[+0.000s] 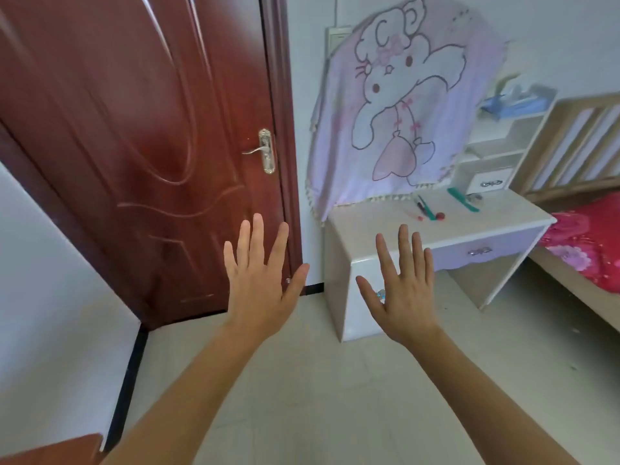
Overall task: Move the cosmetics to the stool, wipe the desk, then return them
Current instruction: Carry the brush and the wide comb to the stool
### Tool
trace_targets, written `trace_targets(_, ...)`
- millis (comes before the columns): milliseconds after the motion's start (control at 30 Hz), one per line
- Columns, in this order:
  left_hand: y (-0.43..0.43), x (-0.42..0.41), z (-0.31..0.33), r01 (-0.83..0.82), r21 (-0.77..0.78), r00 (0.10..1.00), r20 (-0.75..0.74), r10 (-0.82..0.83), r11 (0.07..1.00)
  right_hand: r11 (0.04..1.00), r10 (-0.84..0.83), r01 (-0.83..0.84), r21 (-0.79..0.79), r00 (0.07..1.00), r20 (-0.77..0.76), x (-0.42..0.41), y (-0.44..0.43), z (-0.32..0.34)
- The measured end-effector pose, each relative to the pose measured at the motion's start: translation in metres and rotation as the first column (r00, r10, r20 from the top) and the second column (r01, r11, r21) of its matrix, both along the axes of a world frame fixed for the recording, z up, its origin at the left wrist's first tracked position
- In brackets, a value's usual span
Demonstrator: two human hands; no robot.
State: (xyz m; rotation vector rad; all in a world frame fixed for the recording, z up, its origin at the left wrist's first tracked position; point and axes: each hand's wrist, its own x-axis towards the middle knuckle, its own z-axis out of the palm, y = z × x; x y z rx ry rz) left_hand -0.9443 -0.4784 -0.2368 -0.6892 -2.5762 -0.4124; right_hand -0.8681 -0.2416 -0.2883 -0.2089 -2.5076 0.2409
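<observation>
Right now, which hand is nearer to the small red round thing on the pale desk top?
Right. The right hand, open, is raised below and left of the red round thing, not touching it; the left hand, also open, is before the brown wooden door, farther left.

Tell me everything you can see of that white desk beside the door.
The desk is glossy white with a pale top and a lilac drawer bearing a metal handle. It stands on the tiled floor between the door and the bed. A pink cartoon cloth hangs down to its top; small cosmetics lie there.
</observation>
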Motion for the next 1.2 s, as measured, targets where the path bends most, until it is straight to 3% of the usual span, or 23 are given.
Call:
trace_targets(333, 0.233, -0.025, -0.023, 0.24, -0.023, 0.969, 0.07, -0.238, 0.97, 0.965, -0.256, 0.261, -0.008, 0.952, 0.168, 0.023, 0.227, -0.015)
trace_targets(700, 0.423, -0.193, -0.054, 0.348, 0.002, 0.92, 0.189, -0.342, 0.937, 0.912, -0.386, 0.409, 0.028, 0.833, 0.396, -0.114, 0.384, -0.031)
trace_targets(867, 0.511, -0.279, -0.041, 0.417, -0.076, 0.878, 0.293, -0.379, 0.906, 0.884, -0.432, 0.466, 0.019, 0.804, 0.409, -0.175, 0.462, -0.01)
trace_targets(1000, 0.564, -0.321, -0.05, 0.46, -0.05, 0.834, 0.368, -0.412, 0.887, 0.846, -0.46, 0.532, -0.041, 0.766, 0.449, -0.198, 0.512, -0.019)
trace_targets(1200, 0.642, -0.367, -0.105, 0.404, -0.109, 0.835, 0.449, -0.318, 0.908, 0.841, -0.42, 0.534, -0.087, 0.746, 0.517, -0.251, 0.604, -0.062)
